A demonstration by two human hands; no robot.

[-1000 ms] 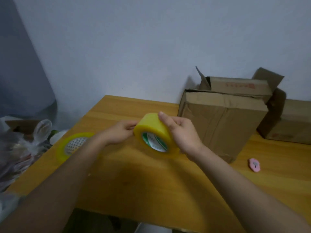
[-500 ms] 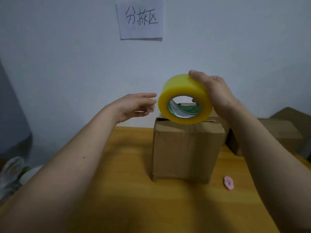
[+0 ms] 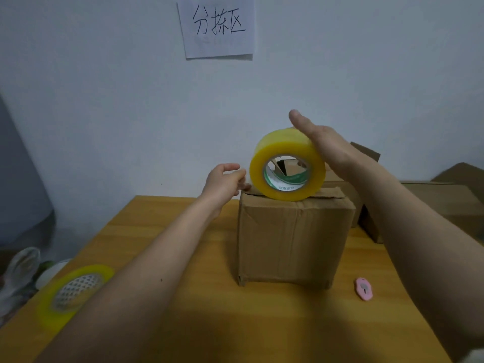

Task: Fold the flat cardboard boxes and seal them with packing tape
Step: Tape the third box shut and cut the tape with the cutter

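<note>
— Right hand [image 3: 324, 145] is cupped over the yellow tape roll [image 3: 286, 163], fingers laid flat across its rim, holding it on edge against the top of the cardboard box [image 3: 293, 237].

— And the left hand [image 3: 225, 182]?

— Just beside the box's top left corner, fingers curled together. I'd guess they're pinching the loose tape end, but I can't make out any strip.

— So the seam on top of the box isn't sealed yet?

— Looks still open. I'd say anchor the end over that corner first, then roll straight along the seam, keeping the tape taut and pressed down.

— Anything to cut with?

— Pink cutter [image 3: 363, 288] on the table [image 3: 209, 323], right of the box. A spare roll [image 3: 73, 292] lies well to its left.
</note>
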